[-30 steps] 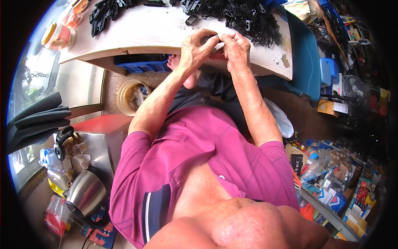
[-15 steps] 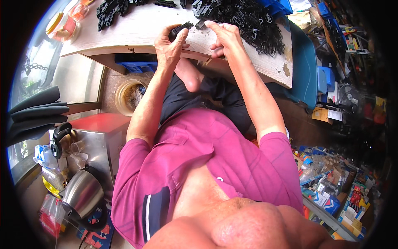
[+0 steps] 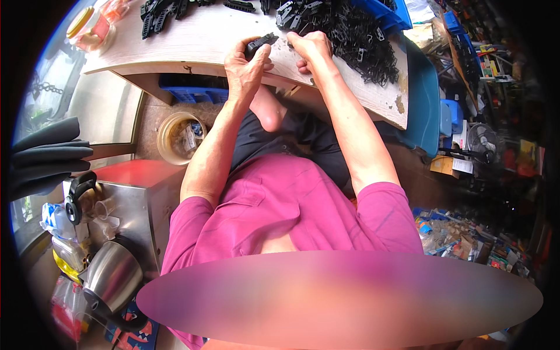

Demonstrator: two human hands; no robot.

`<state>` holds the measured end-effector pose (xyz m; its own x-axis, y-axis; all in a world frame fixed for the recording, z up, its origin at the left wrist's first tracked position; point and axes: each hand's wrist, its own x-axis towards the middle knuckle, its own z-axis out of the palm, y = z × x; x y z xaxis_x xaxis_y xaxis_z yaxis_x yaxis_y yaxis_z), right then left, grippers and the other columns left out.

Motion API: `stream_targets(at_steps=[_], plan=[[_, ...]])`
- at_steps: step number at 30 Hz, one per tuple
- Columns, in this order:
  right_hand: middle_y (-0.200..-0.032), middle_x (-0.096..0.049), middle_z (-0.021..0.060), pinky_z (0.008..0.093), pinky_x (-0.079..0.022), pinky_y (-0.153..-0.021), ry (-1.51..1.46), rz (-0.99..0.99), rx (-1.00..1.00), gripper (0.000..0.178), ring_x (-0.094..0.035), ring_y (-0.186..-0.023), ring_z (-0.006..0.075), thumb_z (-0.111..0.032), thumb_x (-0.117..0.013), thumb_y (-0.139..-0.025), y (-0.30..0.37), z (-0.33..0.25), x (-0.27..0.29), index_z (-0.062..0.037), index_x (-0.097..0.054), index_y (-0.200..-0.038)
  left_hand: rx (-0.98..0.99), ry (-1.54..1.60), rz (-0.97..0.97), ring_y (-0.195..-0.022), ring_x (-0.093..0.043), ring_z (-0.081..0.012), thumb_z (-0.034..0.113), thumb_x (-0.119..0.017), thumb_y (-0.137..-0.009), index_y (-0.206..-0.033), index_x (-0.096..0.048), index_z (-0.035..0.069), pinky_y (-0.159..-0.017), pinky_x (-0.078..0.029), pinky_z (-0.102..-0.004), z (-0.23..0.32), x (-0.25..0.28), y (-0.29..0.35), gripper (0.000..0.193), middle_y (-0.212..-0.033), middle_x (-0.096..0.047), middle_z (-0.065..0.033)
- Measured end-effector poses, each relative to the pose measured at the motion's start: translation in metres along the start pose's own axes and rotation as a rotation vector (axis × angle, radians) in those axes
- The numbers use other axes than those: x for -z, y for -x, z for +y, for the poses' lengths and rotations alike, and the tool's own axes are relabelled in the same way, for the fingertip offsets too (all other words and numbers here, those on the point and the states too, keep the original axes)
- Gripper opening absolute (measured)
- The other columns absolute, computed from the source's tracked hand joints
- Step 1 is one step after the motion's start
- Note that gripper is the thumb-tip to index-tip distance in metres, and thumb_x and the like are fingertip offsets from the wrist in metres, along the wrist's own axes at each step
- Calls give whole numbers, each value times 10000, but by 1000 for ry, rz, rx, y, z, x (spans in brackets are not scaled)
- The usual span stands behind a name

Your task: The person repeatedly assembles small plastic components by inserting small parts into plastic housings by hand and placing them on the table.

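Note:
Above the near edge of the table, my left hand (image 3: 246, 69) grips a black plastic part (image 3: 261, 44) between thumb and fingers. The part is long and narrow, with its far end pointing up to the right. Just to its right, my right hand (image 3: 314, 51) is closed, thumb and forefinger pinched together and the other fingers curled in. Whatever sits in that pinch is too small and dark to name. The two hands are a little apart. Beyond and right of my right hand lies a big heap of small black plastic parts (image 3: 356, 44).
More black parts (image 3: 160, 17) lie at the table's far left, near a lidded jar (image 3: 87, 29). A blue crate (image 3: 388, 14) stands behind the heap. Below the table (image 3: 192, 49) are another blue crate (image 3: 195, 93) and a bucket (image 3: 166, 140). A kettle (image 3: 114, 274) stands at lower left.
My right hand's fingers have curled in and its dark piece no longer shows clearly. My left hand has shifted slightly right, still holding the black part.

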<state>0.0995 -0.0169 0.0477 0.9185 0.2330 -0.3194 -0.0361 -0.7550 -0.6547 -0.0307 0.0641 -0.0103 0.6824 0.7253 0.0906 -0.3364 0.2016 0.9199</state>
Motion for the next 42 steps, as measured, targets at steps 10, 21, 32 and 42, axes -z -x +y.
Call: stream_targets(at_steps=[10, 21, 32, 42], plan=[[-463, -451, 46, 354, -535, -414, -576, -245, 70, 298, -548, -410, 184, -323, -623, -902, 16, 38, 6, -25, -626, -894, 251, 239, -58, -746, -711, -234, 141, -704, -879, -1196, -533, 12, -581, -601, -308, -5, -16, -13, 383, -946, -658, -131], [-505, -469, -3, 333, -538, -386, -874, -337, 200, 243, -496, -373, 125, -243, -692, -862, 38, 50, 0, -31, -577, -896, 291, 315, -52, -551, -572, -105, 44, -677, -830, -1038, -578, 1, -475, -490, -233, 5, -34, 3, 234, -725, -590, -57], [-478, -494, 11, 285, -492, -434, -1063, -333, 443, 294, -537, -401, 148, -200, -724, -834, 38, 63, 19, 14, -585, -979, 236, 118, -89, -570, -602, -104, 35, -676, -822, -1085, -624, -32, -531, -553, -233, 11, -12, 18, 277, -767, -647, -75], [-503, -467, -8, 335, -570, -466, -978, -490, 407, 313, -482, -409, 94, -198, -745, -821, 53, 80, 33, 10, -624, -1022, 266, -163, -338, -542, -584, -98, 111, -664, -800, -1009, -653, -30, -512, -495, -235, 19, -19, 36, 252, -652, -625, -61]])
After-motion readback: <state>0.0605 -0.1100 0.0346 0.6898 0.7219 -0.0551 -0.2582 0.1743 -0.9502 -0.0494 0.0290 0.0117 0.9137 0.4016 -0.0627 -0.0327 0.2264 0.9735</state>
